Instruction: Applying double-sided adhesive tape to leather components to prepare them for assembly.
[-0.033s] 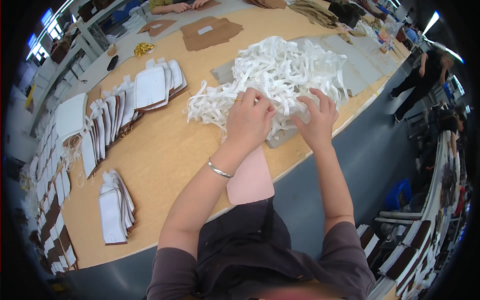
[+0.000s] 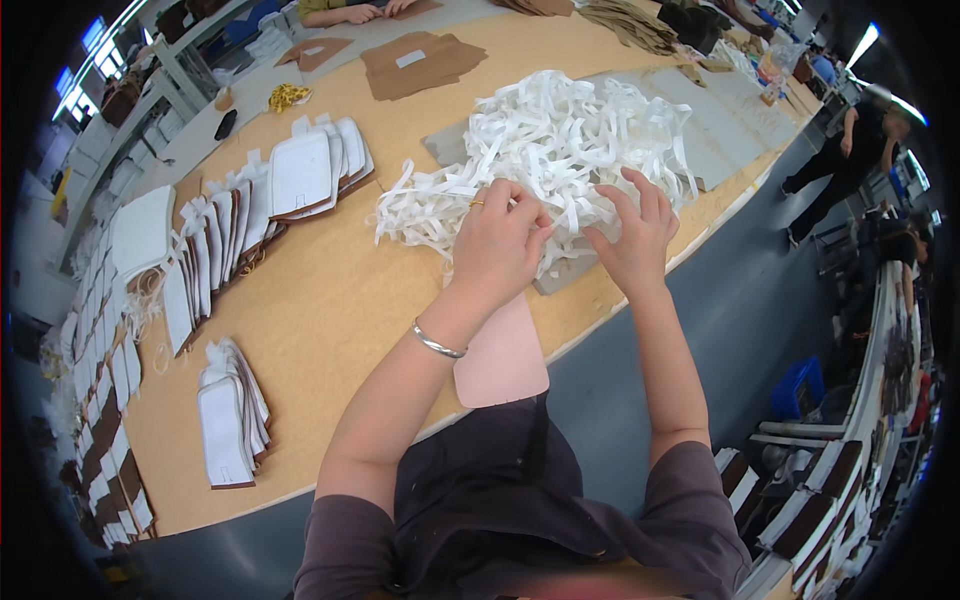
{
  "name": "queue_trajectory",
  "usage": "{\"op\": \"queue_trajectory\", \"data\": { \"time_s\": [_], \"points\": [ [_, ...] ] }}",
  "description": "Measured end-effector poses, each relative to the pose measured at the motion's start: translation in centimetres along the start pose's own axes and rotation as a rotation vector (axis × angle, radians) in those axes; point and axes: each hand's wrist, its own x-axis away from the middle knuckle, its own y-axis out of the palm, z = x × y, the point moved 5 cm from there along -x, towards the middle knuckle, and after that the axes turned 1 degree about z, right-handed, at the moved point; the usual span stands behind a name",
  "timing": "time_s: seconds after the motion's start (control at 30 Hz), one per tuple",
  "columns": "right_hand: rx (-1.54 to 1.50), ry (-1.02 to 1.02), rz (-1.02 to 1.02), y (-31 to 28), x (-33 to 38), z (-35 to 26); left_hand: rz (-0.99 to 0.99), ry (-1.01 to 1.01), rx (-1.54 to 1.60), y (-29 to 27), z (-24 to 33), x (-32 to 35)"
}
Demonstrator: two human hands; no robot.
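A large tangled heap of white ribbon strips (image 2: 570, 130) lies on the table in front of me. My left hand (image 2: 503, 240), with a ring and a silver bangle, is at the heap's near side. Its fingers are curled and pressed together, and what they pinch is hidden. To its right, my right hand (image 2: 640, 235) hovers over the heap's near edge, fingers curved and apart from the thumb, holding nothing visible. Beneath my left wrist a pale pink rounded panel (image 2: 503, 360) lies on the table, its near end reaching past the edge. My left forearm covers part of it.
White panels with brown edging (image 2: 300, 175) stand in rows on the left, with a smaller stack (image 2: 228, 420) nearer. Brown pieces (image 2: 420, 65) lie farther off, near another person's hands (image 2: 365, 13). A blue crate (image 2: 797, 388) stands on the floor at right.
My right hand's fingers have shifted very slightly away from me. My left hand and the pink panel look the same.
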Motion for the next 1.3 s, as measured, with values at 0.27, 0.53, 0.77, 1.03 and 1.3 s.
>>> {"op": "queue_trajectory", "data": {
  "time_s": [0.27, 0.53, 0.77, 1.03, 1.3],
  "points": [
    [0.107, 0.013, 0.048, 2.1, 0.0, 1.7, -0.297, -0.262, 0.995, 0.6, -1.5, 2.8],
    [0.041, 0.018, 0.061, 2.5, 0.4, 0.3, -0.382, -0.195, 0.693, -1.8, -1.2, 3.8],
    [0.070, 0.034, 0.026, 2.9, 1.6, -1.0, 0.161, -0.115, 0.156, -4.9, 0.9, -0.7],
    [0.070, 0.032, 0.063, 3.4, 2.1, -1.1, 0.082, 0.050, -0.375, -1.8, 1.8, -2.3],
    [0.076, 0.023, 0.037, 3.0, 2.3, -2.1, -0.017, -0.013, -0.488, -0.3, 2.0, -4.1]
  ]
}}
